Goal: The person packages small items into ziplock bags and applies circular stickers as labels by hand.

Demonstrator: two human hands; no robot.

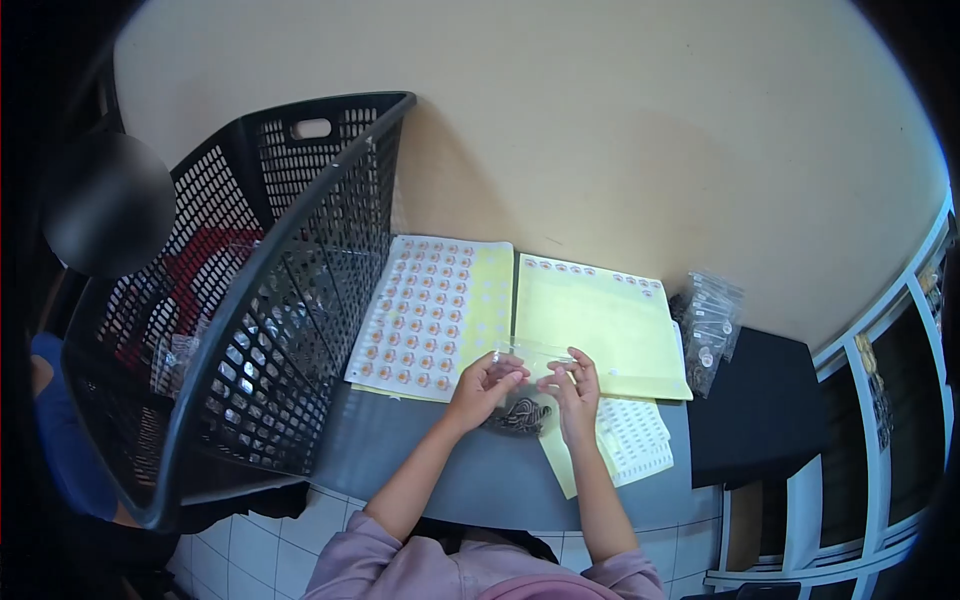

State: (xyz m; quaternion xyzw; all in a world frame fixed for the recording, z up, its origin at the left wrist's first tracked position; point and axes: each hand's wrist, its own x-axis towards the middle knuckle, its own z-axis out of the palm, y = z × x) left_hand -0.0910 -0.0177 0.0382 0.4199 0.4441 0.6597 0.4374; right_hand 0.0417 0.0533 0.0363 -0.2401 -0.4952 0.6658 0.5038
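A small clear plastic bag [519, 415] with dark, striped, cord-like contents hangs between my hands above the near edge of the grey table. My left hand [486, 388] pinches the bag near its upper left. On the other side, my right hand [574, 392] has its fingers closed at the upper right edge of the same bag. Just beyond lie a sheet of round orange-and-white stickers [415, 310] and a mostly bare yellow sticker backing sheet [590, 325]. Partly beneath my right forearm is a white sheet of small printed labels [632, 440].
A large black plastic basket [345, 190] holding clear packets and something red stands at the left. Several filled clear bags [710, 320] lie at the table's right edge, next to a black surface [760, 400]. A pale wall rises behind; white-framed shelving [870, 420] is at the right.
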